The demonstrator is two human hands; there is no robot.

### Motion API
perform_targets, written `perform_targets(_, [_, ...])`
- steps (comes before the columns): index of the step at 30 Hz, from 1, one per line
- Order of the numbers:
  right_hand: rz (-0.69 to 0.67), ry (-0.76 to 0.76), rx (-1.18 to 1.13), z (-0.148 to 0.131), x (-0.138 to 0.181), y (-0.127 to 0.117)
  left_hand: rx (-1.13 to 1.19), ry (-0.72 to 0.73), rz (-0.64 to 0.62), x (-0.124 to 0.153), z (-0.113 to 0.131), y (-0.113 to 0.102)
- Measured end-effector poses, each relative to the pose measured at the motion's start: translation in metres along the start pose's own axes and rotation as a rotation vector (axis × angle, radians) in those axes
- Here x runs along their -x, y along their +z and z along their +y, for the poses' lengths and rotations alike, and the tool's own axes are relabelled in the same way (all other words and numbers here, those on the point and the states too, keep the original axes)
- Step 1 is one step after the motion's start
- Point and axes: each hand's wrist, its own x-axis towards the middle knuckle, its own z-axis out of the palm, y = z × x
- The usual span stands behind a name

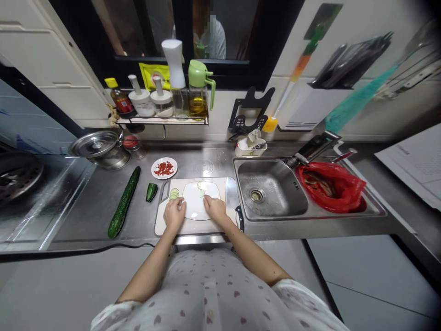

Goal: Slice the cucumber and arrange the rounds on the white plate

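A white rounded-square plate (195,209) sits on the pale cutting board (163,226). At its left edge is my left hand (174,214), fingers curled together; whatever they hold, if anything, is too small to make out. Several cucumber slices (174,192) lie on the board just beyond that hand. My right hand (215,211) reaches over the plate's right side, its fingertips pinched at a thin cucumber slice (202,194). Another slice (199,185) rests near the plate's far edge. Along the board's right side lies a kitchen knife (232,192) with a black handle.
Left of the board are a whole cucumber (124,202), a cucumber piece (151,192) and a small dish (155,173) of chopped red bits. A lidded pot (113,156) stands behind. On the right, a sink (275,209) adjoins a red plastic bag (344,191). Bottles fill a shelf (165,120).
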Motion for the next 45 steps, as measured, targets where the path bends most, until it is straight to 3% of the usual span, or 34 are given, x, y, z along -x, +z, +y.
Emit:
perform_targets(7, [0.015,0.042,-0.015,0.003,0.008,0.0,-0.127,-0.188,-0.035,0.019,-0.044,-0.03])
perform_targets(12, [0.034,0.03,-0.033,0.001,0.007,0.001,-0.217,-0.248,-0.06,0.026,-0.055,-0.04])
perform_targets(30, [0.031,0.024,-0.039,0.001,0.009,0.005,-0.16,-0.248,-0.044,0.032,-0.046,-0.038])
perform_targets(45, [0.011,-0.065,-0.117,-0.012,0.02,0.007,0.208,-0.187,-0.026,0.022,-0.019,-0.04])
